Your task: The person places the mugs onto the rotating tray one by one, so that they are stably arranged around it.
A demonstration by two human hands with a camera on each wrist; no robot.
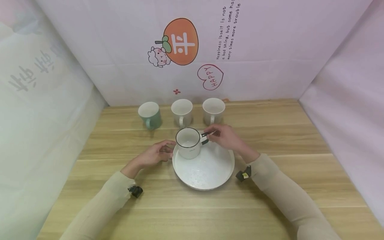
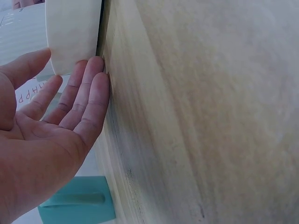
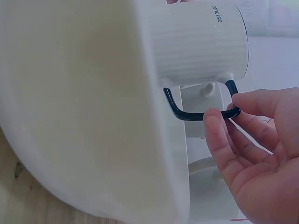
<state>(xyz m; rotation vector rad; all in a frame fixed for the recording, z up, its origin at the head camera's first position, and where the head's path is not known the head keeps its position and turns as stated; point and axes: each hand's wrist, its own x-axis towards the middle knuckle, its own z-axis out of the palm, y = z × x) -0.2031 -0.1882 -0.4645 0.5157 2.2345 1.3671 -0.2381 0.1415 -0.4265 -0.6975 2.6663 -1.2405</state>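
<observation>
A white mug [image 1: 189,152] with a dark rim stands upright on the back left part of a round white tray [image 1: 207,175]. My right hand [image 1: 225,137] pinches the mug's black handle [image 3: 189,115] between thumb and fingers, seen closely in the right wrist view. The word "concise" is printed on the mug's ribbed side. At the tray's left edge is my left hand [image 1: 153,154], fingers extended and loosely spread. In the left wrist view its fingertips [image 2: 97,65] lie right at the tray's side wall [image 2: 74,35].
Behind the tray three mugs stand in a row: a green mug [image 1: 153,120], a white mug [image 1: 186,117] and another white mug [image 1: 217,116], handles toward me. The wooden table [image 1: 168,216] ends at a printed white cloth [image 1: 126,80] at the back, with cloth at both sides.
</observation>
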